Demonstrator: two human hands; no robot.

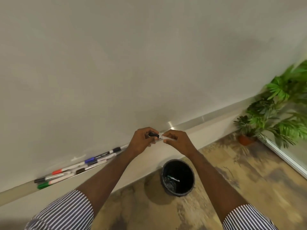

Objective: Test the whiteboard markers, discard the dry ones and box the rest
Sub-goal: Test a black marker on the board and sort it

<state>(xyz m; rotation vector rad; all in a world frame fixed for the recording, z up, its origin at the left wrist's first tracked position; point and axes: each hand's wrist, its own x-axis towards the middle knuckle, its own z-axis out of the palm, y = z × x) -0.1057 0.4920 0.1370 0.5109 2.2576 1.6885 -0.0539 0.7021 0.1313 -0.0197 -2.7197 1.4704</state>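
Left hand: my left hand (141, 141) is curled round the black cap (153, 134) of the marker in hand (159, 136), in front of the whiteboard's lower edge.
Right hand: my right hand (177, 141) pinches the white barrel of that same marker; the two hands nearly touch, the marker level between them. Whether the cap is seated or partly off, I cannot tell.
Edges: the tray (20, 190) runs along the bottom of the whiteboard (132, 63), from lower left up toward the right, with a shiny metal strip (191, 122) beyond my hands.
Open room: bare board above my hands; floor on both sides of the bin.
Markers on tray: about nine lie in a loose row (78, 168) to the left of my hands, some overlapping, so the count is rough. Caps I can make out: black, blue, red, green.
Bin: one black waste bin (178, 177) with a liner stands on the floor below my hands; something shiny lies inside it.
Surface: mottled brown and tan floor (249, 171).
Room: one potted plant (280, 107) stands at the right by a white frame (289, 160).
Sleeves: striped cuffs (69, 211), rolled back on both arms.
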